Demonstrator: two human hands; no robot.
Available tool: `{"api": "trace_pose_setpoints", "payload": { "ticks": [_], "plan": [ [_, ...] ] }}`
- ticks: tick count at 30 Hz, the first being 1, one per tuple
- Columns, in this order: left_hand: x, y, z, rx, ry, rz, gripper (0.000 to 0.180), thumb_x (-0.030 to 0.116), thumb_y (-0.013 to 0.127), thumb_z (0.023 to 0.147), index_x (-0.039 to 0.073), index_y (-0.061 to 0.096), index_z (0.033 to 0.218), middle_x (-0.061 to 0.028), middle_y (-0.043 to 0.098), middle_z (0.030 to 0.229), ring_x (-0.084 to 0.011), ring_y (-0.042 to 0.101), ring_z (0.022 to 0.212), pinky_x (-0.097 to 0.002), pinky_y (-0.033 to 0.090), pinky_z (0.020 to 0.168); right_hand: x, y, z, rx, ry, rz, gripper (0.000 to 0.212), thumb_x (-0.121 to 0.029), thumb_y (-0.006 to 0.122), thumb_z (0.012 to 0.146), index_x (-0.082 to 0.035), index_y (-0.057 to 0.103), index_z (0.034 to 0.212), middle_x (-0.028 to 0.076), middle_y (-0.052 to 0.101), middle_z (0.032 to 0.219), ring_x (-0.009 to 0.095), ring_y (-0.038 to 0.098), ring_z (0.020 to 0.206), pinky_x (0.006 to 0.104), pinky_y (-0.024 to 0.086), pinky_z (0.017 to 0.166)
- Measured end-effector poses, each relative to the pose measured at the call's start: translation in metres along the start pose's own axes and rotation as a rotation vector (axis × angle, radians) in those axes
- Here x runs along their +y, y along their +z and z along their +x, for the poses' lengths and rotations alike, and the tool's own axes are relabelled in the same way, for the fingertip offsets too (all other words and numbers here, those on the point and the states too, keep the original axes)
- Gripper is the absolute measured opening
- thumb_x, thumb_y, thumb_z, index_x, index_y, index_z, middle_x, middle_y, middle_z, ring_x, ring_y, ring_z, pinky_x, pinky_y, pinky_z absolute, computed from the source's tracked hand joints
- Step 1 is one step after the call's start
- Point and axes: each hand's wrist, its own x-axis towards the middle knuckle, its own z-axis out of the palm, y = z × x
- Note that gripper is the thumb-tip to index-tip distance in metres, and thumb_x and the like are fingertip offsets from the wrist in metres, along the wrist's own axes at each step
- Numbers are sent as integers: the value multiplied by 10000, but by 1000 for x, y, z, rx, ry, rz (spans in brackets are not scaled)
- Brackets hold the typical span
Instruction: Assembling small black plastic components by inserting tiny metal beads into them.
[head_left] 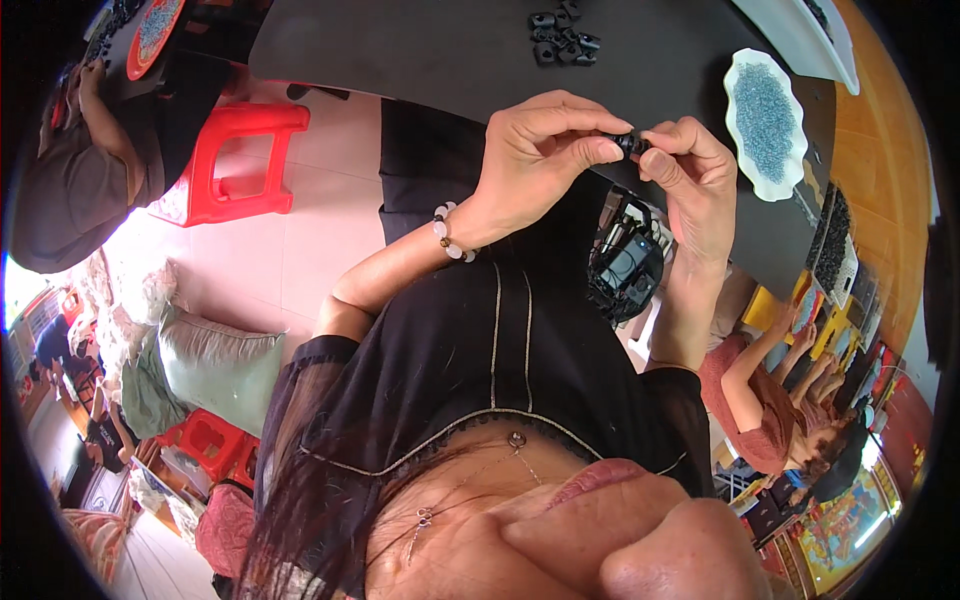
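A small black ridged part (629, 144) is pinched between my two hands, above the near edge of the dark table (400, 45). My left hand (540, 150) has its thumb and forefinger closed on the part's left end. From the other side, my right hand (695, 175) grips the right end with thumb and bent fingers. Fingertips hide much of the part, so its exact kind cannot be made out. Beyond my hands lies a small pile of black fittings (563, 40). Right of my right hand is a white scalloped dish (734, 105) holding many tiny blue-grey pieces (766, 120).
A white tray (800, 35) stands at the far right. Below my right hand is a black device with cables (628, 262). To the left is a red plastic stool (250, 120), with a co-worker (95, 170) beside it. Other people (765, 390) work at the right.
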Motion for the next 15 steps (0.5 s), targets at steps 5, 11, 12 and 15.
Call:
{"api": "trace_pose_setpoints", "payload": {
  "ticks": [5, 11, 12, 15],
  "plan": [
    [3, 3, 0, 18, 21, -15, 192, -15, 730, 815, 30, 738, 1002, -66, 667, 952, -121, 646, 847, -227, 546, 744, -1, 0, -2, -4, -27, -76, 118, 2, 737, 831, 15, 689, 938, 33, 656, 857, 67, 592, 777, 198, 478, 719],
    [-2, -2, -1, -13, 10, 32, 192, -11, 712, 835, 8, 723, 1026, -89, 662, 997, -131, 658, 871, -230, 569, 772, -7, 12, -4, 59, 1, -101, 125, -17, 696, 876, 25, 677, 992, 47, 674, 878, 58, 602, 759, 194, 505, 689],
    [-2, -2, -2, -26, 2, 34, 194, -2, 702, 850, -7, 712, 1044, -108, 660, 1037, -144, 664, 888, -246, 579, 798, -6, 12, -4, 59, 1, -101, 125, -17, 696, 876, 25, 677, 992, 47, 674, 878, 58, 602, 759, 194, 505, 689],
    [0, 0, -2, -14, -33, -7, 190, 11, 689, 868, -22, 703, 1054, -124, 656, 1052, -159, 671, 886, -263, 585, 802, -3, 10, -5, 39, -40, -69, 150, -31, 682, 890, 41, 673, 1022, 70, 687, 892, 83, 641, 776, 215, 551, 722]
  ]
}}
